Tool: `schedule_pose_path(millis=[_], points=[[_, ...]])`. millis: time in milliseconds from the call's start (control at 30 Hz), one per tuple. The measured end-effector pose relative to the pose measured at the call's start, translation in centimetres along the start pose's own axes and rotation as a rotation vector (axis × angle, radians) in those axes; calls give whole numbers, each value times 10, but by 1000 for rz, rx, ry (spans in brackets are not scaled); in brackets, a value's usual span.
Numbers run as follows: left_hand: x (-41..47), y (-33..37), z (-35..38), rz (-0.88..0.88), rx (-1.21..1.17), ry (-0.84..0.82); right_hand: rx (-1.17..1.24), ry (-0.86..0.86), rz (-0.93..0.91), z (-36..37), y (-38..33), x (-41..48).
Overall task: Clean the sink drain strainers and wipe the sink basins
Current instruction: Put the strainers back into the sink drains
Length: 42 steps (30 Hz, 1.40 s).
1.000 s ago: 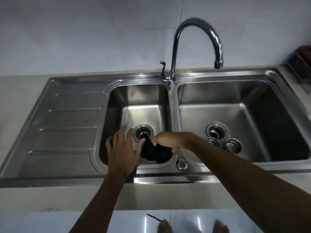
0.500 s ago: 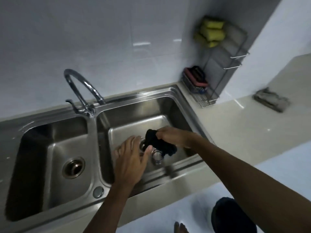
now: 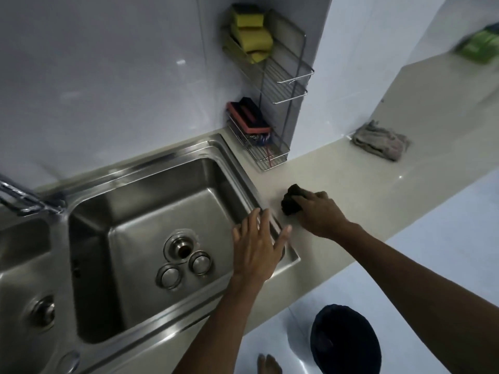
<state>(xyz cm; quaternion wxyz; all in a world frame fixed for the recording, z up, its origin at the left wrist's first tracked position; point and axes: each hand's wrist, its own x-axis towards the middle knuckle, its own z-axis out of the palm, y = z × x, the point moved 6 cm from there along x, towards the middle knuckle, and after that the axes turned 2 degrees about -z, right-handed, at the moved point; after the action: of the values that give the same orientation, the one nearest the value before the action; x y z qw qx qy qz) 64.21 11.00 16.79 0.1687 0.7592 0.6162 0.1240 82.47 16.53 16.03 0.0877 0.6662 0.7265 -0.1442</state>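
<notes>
The black cloth (image 3: 291, 203) has been carried out of the right basin (image 3: 129, 220) since half a second ago. It is now held on the pale, glossy surface (image 3: 359, 182), just beside the sink's rim, with the right hand (image 3: 320, 215) curled over it. The left hand (image 3: 256, 245) has been shifted to that basin's right rim, its fingers spread straight and nothing held; whether the steel is touched cannot be told.

The right basin is made of brushed stainless steel. Its round drain (image 3: 181, 245) is left uncovered, and two domed metal strainers (image 3: 170, 276) are laid side by side just beside it on the basin floor. Part of the left basin (image 3: 19, 268) is seen at the edge, blurred.

A wire rack (image 3: 280, 85) is stood in the corner. Yellow sponges (image 3: 251, 33) are stacked in its upper tier, and a pink-and-black scrubber (image 3: 248, 114) is kept in its lower. A crumpled grey rag (image 3: 379, 140) is left farther along the surface.
</notes>
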Motion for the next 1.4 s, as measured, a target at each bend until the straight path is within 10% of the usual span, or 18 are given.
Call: schedule_pose_path(millis=[133, 600, 933, 1400], points=[[2, 1, 10, -14, 4, 0, -20, -223, 4, 59, 13, -4], [-7, -33, 8, -100, 62, 31, 101, -33, -47, 19, -2, -12], [-59, -161, -15, -321, 150, -47, 109, -27, -435, 18, -161, 1], [-40, -280, 48, -283, 234, -242, -91, -343, -452, 170, -263, 91]])
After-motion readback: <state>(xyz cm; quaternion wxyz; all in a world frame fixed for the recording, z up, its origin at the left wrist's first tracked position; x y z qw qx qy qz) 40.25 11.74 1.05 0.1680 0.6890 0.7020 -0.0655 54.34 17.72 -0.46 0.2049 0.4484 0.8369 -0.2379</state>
